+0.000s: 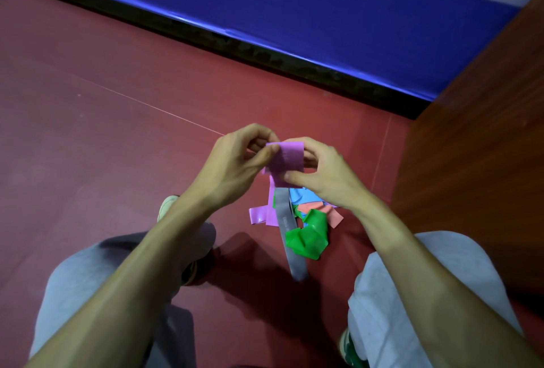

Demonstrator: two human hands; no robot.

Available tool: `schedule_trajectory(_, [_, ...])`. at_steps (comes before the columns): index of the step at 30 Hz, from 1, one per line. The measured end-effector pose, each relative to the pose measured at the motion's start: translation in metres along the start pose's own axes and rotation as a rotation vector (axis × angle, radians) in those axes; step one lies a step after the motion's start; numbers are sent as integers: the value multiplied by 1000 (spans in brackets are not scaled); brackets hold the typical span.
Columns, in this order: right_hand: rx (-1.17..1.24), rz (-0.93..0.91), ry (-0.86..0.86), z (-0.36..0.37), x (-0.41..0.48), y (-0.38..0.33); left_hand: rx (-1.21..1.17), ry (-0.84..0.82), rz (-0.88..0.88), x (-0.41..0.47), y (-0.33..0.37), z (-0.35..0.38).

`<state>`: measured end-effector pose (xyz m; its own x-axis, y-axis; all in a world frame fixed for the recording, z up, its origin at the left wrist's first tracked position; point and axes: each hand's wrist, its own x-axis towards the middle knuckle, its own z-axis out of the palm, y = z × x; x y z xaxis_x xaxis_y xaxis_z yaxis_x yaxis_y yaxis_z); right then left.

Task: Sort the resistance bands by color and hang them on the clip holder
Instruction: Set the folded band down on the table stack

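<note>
A purple resistance band (286, 158) is held up in front of me, folded over. My left hand (240, 158) pinches its left edge and my right hand (322, 175) pinches its right and lower edge. The band's tail hangs down toward a pile on the red floor. That pile holds another purple band (259, 215), a grey band (290, 238), a green band (309, 235), a blue band (303, 196) and a salmon band (332, 213). No clip holder is in view.
I crouch over the red floor (88, 132), grey-trousered knees at both sides and a shoe (166, 205) by the left knee. A blue padded barrier (294, 14) runs along the back. A brown wooden panel (477, 132) stands close on the right.
</note>
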<state>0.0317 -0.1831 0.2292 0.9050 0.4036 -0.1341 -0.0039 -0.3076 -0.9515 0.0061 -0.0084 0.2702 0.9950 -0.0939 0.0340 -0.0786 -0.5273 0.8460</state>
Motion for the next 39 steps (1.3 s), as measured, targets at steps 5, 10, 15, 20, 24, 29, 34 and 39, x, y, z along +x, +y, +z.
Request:
schedule_trajectory(5, [-222, 58, -24, -1, 3, 9, -278, 115, -19, 3, 2, -4])
schedule_trajectory(10, [-222, 65, 45, 2, 5, 11, -534, 377, -177, 10, -2, -6])
schedule_trajectory(15, [-118, 117, 13, 3, 4, 8, -618, 483, -284, 14, -6, -11])
schedule_trajectory(20, [-54, 137, -41, 7, 3, 2, -553, 447, -214, 13, -2, -10])
schedule_trajectory(24, [-29, 178, -34, 5, 4, 7, -526, 313, -107, 10, 3, -10])
schedule_trajectory(29, [-17, 138, -39, 4, 5, 8, -471, 123, 22, 6, 11, -11])
schedule_trajectory(34, [-65, 168, -51, 1, 9, 16, -469, 179, 29, 6, 11, -15])
schedule_trajectory(39, [-78, 88, -95, 5, 6, 13, -411, 168, 39, 6, 6, -14])
